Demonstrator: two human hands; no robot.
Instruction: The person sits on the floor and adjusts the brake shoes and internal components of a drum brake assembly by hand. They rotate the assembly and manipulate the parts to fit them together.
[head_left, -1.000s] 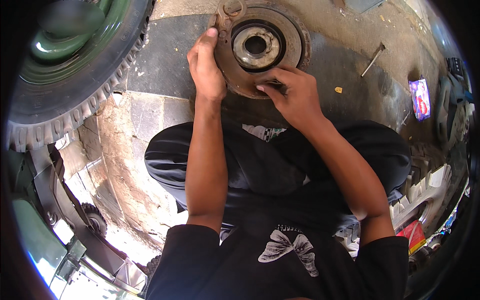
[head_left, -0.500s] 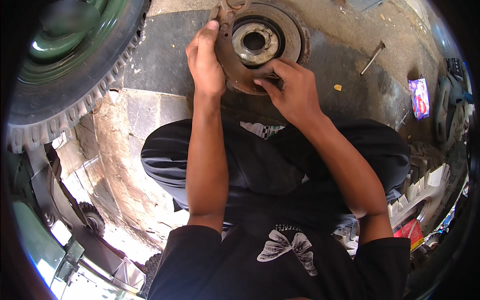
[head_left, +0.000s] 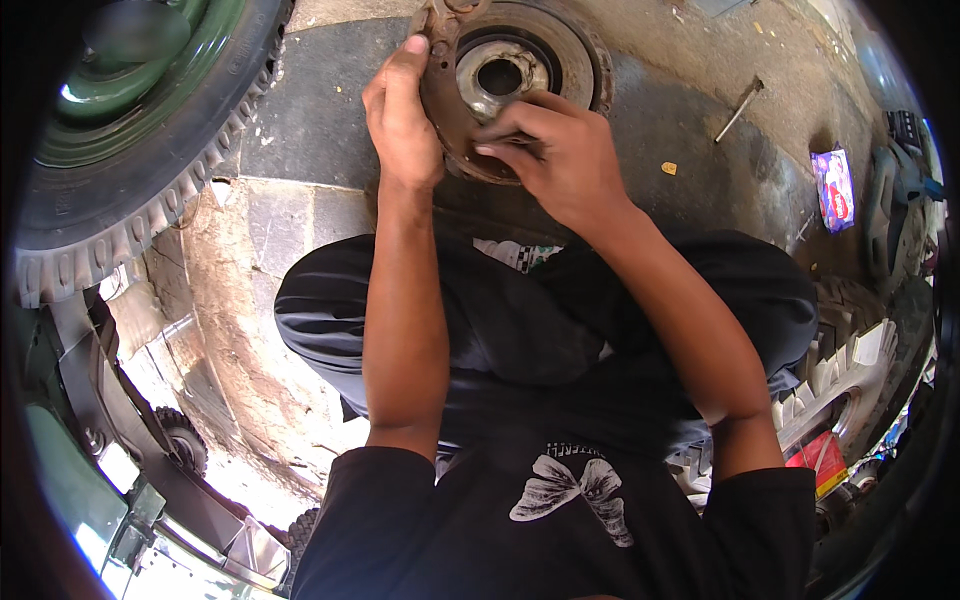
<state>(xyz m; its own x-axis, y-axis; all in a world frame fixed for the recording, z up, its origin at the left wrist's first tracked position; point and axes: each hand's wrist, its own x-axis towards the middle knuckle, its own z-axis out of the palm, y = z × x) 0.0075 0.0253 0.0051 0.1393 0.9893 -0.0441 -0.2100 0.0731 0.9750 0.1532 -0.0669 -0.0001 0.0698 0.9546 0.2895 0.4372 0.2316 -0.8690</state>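
A rusty round brake drum hub (head_left: 580, 55) with a bright metal centre bore lies on the dark oily ground in front of my knees. My left hand (head_left: 403, 120) grips its left rim, thumb up along the edge. My right hand (head_left: 550, 155) rests on the near face of the hub, fingers pinched on a small dark thing that I cannot make out. Both forearms reach forward over my crossed legs in dark trousers (head_left: 520, 330).
A large knobby tyre on a green wheel (head_left: 130, 130) stands at the left. A long bolt (head_left: 738, 108) and a small colourful packet (head_left: 833, 188) lie on the ground at the right. Another tyre (head_left: 850, 370) sits by my right knee. Cracked stone paving (head_left: 240, 300) lies left of my legs.
The hub and both hands have shifted slightly up in view. My left hand has tilted the hub's left rim a little; my right hand stays on its near face.
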